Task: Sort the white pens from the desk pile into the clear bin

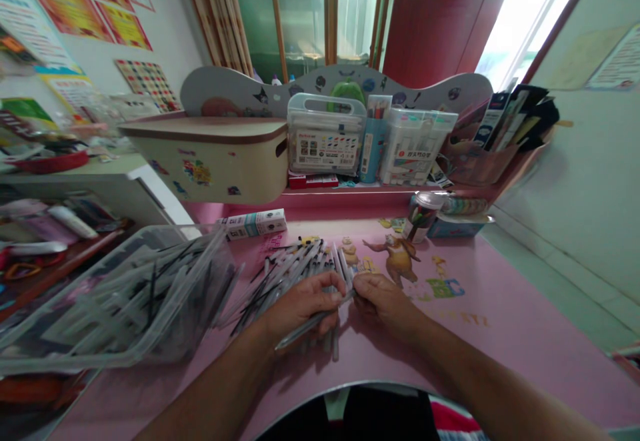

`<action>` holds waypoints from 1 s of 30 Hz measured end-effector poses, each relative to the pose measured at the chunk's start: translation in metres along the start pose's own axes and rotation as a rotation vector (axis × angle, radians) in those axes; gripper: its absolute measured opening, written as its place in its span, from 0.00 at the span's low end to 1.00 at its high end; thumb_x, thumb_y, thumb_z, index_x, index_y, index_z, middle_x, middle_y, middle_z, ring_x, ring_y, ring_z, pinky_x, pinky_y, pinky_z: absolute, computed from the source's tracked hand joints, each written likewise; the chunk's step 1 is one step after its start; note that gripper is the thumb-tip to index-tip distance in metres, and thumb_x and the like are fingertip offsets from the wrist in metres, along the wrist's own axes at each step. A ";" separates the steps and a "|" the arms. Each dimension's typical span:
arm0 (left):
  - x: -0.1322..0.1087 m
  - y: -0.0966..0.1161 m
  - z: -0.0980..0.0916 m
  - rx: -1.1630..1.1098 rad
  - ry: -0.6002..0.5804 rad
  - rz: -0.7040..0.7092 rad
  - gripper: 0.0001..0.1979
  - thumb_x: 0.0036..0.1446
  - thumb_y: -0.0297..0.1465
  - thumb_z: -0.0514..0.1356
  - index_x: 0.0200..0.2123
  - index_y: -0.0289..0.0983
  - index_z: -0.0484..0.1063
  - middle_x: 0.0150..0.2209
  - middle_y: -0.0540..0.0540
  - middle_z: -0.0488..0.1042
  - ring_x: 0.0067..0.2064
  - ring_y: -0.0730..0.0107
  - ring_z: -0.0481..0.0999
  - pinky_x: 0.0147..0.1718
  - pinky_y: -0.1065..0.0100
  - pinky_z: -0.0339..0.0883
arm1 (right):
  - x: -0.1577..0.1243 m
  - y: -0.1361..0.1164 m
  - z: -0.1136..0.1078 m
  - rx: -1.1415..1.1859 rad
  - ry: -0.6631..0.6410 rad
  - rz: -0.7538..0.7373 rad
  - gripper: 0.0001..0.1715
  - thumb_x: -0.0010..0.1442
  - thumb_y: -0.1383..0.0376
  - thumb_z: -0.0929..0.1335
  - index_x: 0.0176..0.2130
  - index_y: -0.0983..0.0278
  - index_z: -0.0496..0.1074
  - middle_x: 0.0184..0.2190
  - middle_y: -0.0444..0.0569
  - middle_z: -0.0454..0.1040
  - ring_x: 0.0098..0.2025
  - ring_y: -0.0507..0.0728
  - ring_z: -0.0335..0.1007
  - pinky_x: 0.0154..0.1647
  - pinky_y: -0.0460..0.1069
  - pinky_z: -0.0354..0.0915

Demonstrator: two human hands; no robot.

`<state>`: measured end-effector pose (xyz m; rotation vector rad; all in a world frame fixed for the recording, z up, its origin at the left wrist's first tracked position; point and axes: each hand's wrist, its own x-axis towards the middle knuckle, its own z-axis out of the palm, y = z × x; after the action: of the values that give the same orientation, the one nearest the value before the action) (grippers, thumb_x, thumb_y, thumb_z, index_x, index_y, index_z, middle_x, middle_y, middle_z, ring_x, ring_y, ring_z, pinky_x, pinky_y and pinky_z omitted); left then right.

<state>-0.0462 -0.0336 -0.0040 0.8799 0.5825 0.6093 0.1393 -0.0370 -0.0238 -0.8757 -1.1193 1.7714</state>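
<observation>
My left hand (307,299) is closed around a slim, clear pen barrel (303,329), whose near end sticks out toward me at a slant. At the barrel's other end, my right hand (381,296) pinches with thumb and forefinger, close to the left fingertips. What exactly lies between the right fingers is too small to make out. Just beyond and left of my hands, a heap of pens (293,264), grey-clear with dark ends, spreads over the pink desk (480,347). A few pale tubes lie under and beside my left hand.
At left stands a clear plastic bin (113,359) filled with similar tubes. A white box (256,223) lies behind the heap. Further right are a jar (423,216) and a blue box (457,225). The shelf carries a lidded cream box (225,167) and marker cases (417,147).
</observation>
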 end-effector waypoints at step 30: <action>0.006 0.009 0.010 0.100 0.563 0.384 0.15 0.50 0.42 0.69 0.33 0.35 0.80 0.35 0.44 0.80 0.35 0.70 0.78 0.36 0.72 0.73 | 0.004 0.002 0.001 0.210 0.087 0.020 0.21 0.59 0.52 0.71 0.27 0.62 0.61 0.16 0.34 0.55 0.14 0.44 0.41 0.14 0.41 0.41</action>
<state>-0.0375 -0.0307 0.0075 0.9235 0.9648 1.2046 0.1367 -0.0342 -0.0257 -0.8301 -0.8545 1.8117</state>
